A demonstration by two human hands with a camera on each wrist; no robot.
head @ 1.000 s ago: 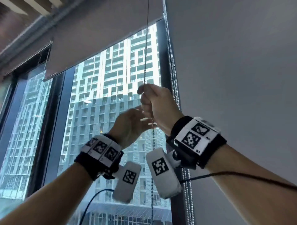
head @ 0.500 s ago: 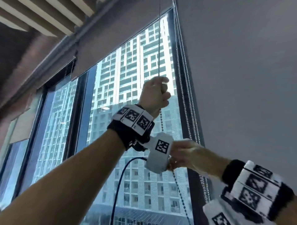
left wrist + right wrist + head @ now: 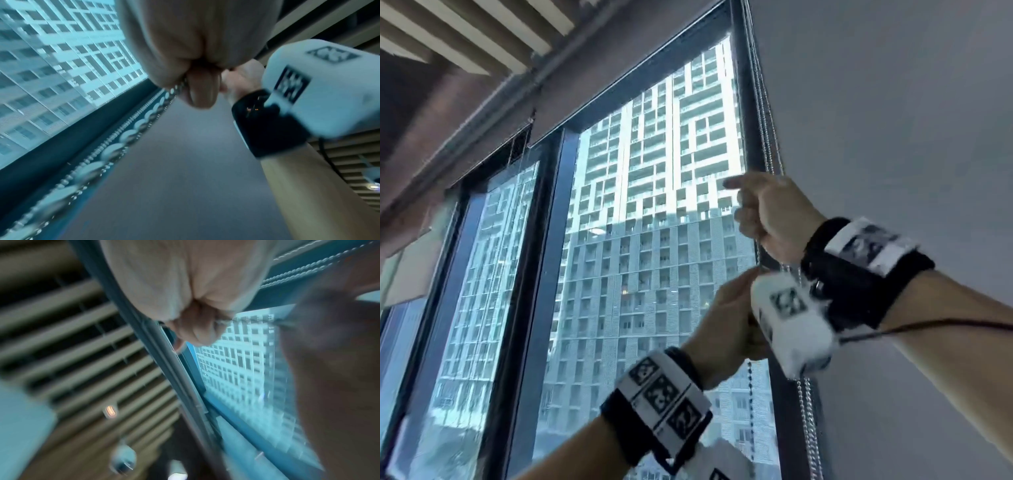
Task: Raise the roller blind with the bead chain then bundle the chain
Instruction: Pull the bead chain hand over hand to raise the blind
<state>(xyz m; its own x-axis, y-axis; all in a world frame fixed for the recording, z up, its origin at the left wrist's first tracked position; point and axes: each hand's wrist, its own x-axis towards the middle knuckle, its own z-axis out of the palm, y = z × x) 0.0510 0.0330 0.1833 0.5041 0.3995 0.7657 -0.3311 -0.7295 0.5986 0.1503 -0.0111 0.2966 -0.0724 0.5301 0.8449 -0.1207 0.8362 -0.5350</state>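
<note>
The roller blind (image 3: 599, 78) shows only as a grey band above the glass. The thin bead chain (image 3: 749, 378) hangs at the window's right side, in front of the dark frame. My right hand (image 3: 767, 212) is the upper one, fingers curled round the chain with the index tip sticking out to the left. Just below, my left hand (image 3: 726, 318) grips the same chain. In the left wrist view the left hand (image 3: 191, 87) pinches the beads (image 3: 174, 88) under the thumb. The right wrist view is blurred and shows my right hand (image 3: 197, 327) as a fist.
Several other silvery bead chains (image 3: 806, 421) run along the dark window frame (image 3: 751, 113). A plain grey surface (image 3: 893, 120) fills the right. A slatted ceiling (image 3: 465, 31) is overhead. A second window pane (image 3: 482, 274) lies to the left, with a tower block outside.
The blind's hem has risen out of the glass area. My hands swapped places: the right went from low to high on the chain, and the left came down below it.
</note>
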